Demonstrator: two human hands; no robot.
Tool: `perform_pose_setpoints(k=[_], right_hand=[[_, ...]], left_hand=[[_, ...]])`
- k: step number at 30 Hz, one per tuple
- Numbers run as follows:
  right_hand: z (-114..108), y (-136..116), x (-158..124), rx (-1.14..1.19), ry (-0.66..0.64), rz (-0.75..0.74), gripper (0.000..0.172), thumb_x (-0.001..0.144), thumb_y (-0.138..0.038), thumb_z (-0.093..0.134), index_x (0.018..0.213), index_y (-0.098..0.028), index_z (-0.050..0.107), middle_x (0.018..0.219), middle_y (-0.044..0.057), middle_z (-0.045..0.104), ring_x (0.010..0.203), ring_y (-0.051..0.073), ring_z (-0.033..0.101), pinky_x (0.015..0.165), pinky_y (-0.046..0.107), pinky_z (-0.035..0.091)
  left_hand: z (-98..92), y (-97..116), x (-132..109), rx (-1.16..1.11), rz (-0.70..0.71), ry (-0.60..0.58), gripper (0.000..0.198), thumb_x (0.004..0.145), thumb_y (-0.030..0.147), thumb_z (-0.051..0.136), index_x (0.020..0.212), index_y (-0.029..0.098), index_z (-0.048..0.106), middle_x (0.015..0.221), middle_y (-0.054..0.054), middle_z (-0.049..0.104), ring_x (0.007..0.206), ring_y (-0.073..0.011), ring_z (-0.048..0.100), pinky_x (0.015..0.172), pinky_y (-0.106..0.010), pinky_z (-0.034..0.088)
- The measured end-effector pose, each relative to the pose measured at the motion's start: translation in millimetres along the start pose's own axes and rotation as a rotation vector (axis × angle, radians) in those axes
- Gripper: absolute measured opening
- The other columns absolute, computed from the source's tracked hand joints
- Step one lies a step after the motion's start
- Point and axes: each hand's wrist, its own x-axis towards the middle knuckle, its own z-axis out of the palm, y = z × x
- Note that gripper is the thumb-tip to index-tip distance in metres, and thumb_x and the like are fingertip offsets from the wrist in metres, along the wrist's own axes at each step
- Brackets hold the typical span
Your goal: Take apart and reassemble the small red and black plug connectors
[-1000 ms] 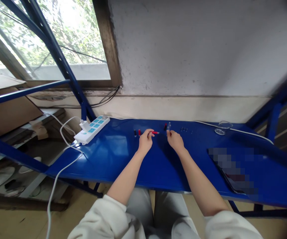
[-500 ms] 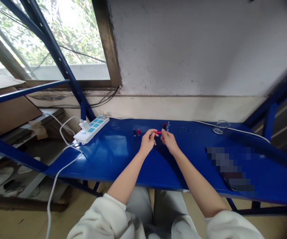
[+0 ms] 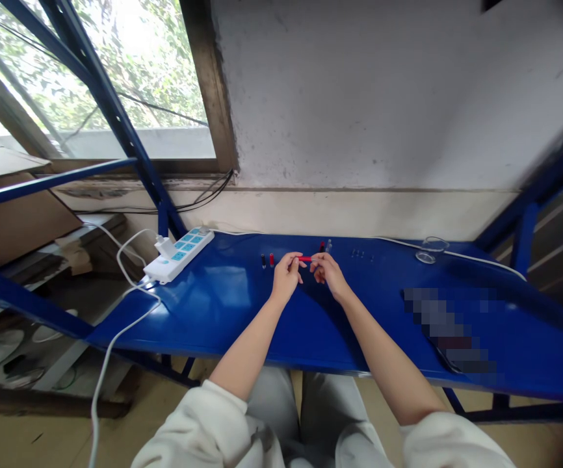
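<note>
A slim red pen-like tube lies level between my two hands above the blue table. My left hand pinches its left end with thumb and fingertips. At the tube's pale right end, the fingers of my right hand are closed. Just beyond my right hand stand a red and dark small piece and clear small pieces. Left of my left hand, a small black cylinder and a small red cylinder stand upright side by side. Several tiny clear parts lie to the right.
A white power strip with a plug and cable sits at the left end of the blue table. Clear round dishes or lids lie at the back right near a white cable. A blurred-out dark object rests at front right.
My right hand has shifted slightly at the tube's right end, so more of the red length and a pale end now show. The pieces on the table have stayed put.
</note>
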Motion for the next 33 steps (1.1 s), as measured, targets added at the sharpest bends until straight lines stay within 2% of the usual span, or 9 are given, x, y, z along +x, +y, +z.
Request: perform_pose_setpoints(k=[4,6,12,15,19,22,26,29,33], right_hand=[[0,0,-2,-0.143,0.004,-0.071,0.045,0.078,-0.059,0.037,0.067,-0.017,0.050,0.050,-0.003,0.048,0.037,0.007,0.040,0.039,0.021,0.029],[1,0,-3,-0.166,-0.010,-0.099,0.048,0.076,-0.062,0.038,0.061,-0.018,0.049,0.047,-0.003,0.046,0.038,0.007,0.039,0.041,0.022,0.030],[2,-2,-3,-0.099,0.006,-0.081,0.047,0.074,-0.062,0.042,0.062,-0.018,0.049,0.046,-0.004,0.044,0.036,0.007,0.036,0.039,0.022,0.029],[1,-2,-3,-0.085,-0.024,-0.086,0.043,0.075,-0.059,0.044,0.066,-0.018,0.051,0.049,-0.004,0.046,0.038,0.007,0.038,0.041,0.022,0.030],[-4,0,-1,-0.151,-0.090,-0.133,0.036,0.072,-0.052,0.052,0.074,-0.017,0.056,0.060,-0.002,0.053,0.046,0.007,0.042,0.046,0.022,0.034],[-9,3,1,-0.292,-0.104,-0.223,0.030,0.069,-0.046,0.058,0.077,-0.017,0.059,0.063,-0.001,0.054,0.052,0.009,0.044,0.051,0.022,0.036],[-16,6,2,-0.562,-0.092,-0.270,0.019,0.070,-0.036,0.055,0.076,-0.018,0.058,0.057,-0.003,0.050,0.051,0.009,0.043,0.052,0.022,0.035],[-23,5,3,-0.806,-0.075,-0.219,0.009,0.067,-0.025,0.054,0.074,-0.019,0.057,0.059,-0.003,0.053,0.053,0.010,0.046,0.053,0.022,0.034],[-37,6,6,-0.960,0.115,-0.086,0.011,0.066,-0.023,0.054,0.076,-0.019,0.057,0.068,0.001,0.060,0.061,0.012,0.053,0.055,0.022,0.034]], left_hand=[[0.2,-1,0,-0.002,-0.004,-0.011,0.028,0.083,0.037,0.043,0.097,0.015,0.054,0.075,-0.002,0.059,0.037,-0.0026,0.046,0.039,-0.017,0.039],[0.5,-1,0,-0.010,-0.017,-0.010,0.029,0.082,0.038,0.044,0.097,0.015,0.054,0.074,-0.001,0.059,0.037,-0.0028,0.046,0.039,-0.017,0.039],[1.5,5,0,-0.149,-0.091,-0.035,0.042,0.075,0.042,0.055,0.107,0.016,0.050,0.080,-0.003,0.063,0.038,-0.0038,0.048,0.040,-0.018,0.038],[1.4,7,0,-0.157,-0.127,-0.035,0.039,0.071,0.043,0.059,0.099,0.014,0.055,0.078,-0.004,0.063,0.039,-0.0039,0.048,0.040,-0.018,0.037],[0.1,5,2,-0.157,-0.140,0.070,0.034,0.071,0.045,0.058,0.086,0.014,0.057,0.071,-0.002,0.061,0.038,-0.0036,0.046,0.039,-0.018,0.035],[-0.8,2,4,-0.125,-0.136,0.131,0.033,0.071,0.045,0.057,0.081,0.014,0.056,0.069,-0.001,0.060,0.037,-0.0032,0.045,0.039,-0.018,0.034],[-1.1,-1,4,-0.057,-0.132,0.129,0.033,0.071,0.045,0.058,0.080,0.013,0.056,0.068,-0.001,0.060,0.037,-0.0032,0.045,0.038,-0.018,0.034],[-1.4,-4,4,-0.022,-0.122,0.146,0.032,0.071,0.044,0.058,0.081,0.013,0.057,0.071,-0.002,0.062,0.037,-0.0032,0.045,0.039,-0.018,0.036],[-1.9,-8,5,-0.006,-0.141,0.120,0.030,0.069,0.040,0.061,0.083,0.013,0.057,0.074,-0.003,0.063,0.037,-0.0028,0.044,0.039,-0.019,0.038]])
